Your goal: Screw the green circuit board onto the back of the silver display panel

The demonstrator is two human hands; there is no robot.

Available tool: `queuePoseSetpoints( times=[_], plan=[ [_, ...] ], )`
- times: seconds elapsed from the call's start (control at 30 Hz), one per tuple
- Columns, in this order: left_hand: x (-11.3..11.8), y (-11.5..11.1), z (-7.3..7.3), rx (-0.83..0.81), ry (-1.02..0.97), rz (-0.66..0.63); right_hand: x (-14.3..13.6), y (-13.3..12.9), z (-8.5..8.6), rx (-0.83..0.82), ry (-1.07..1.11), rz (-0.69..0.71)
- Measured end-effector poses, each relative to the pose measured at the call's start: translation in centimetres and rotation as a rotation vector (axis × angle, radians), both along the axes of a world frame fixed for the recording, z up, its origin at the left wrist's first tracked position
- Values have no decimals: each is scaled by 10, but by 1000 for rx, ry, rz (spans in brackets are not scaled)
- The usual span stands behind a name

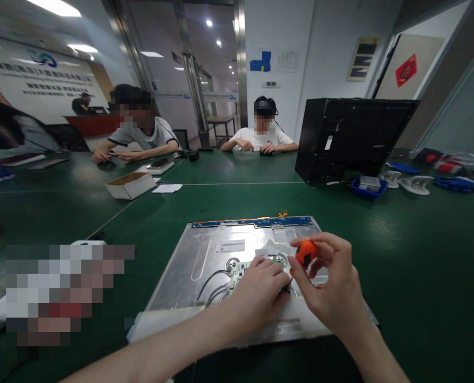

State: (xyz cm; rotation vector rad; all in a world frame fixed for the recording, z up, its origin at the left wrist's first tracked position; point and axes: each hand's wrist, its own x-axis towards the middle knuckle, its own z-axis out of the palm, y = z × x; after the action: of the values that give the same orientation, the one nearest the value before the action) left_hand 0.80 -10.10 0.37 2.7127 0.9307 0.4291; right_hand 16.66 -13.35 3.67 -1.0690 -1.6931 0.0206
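Note:
A flat metal display panel lies on the green table before me, with a blue circuit strip along its far edge. My right hand grips the orange and black handle of a stubby screwdriver, tilted with its shaft pointing down towards the panel. My left hand is over a small green circuit board, fingers curled close to the screwdriver's shaft. Whatever those fingers pinch, if anything, is hidden, and so is the screwdriver's tip. Black cables run from the board's left side.
A black monitor housing stands at back right, beside a blue tray and blue gloves. An open white box and a paper sheet lie back left. Two people sit across the table; another is at far left.

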Motion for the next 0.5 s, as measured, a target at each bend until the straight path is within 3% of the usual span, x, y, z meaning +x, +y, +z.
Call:
queuePoseSetpoints(
  times=[0.37, 0.5],
  plan=[
    [4, 0, -6, 37, 2, 30, 3, 0, 6, -31, -125, 67],
    [3, 0, -9, 34, -6, 35, 2, 1, 3, -10, -94, 26]
  ],
)
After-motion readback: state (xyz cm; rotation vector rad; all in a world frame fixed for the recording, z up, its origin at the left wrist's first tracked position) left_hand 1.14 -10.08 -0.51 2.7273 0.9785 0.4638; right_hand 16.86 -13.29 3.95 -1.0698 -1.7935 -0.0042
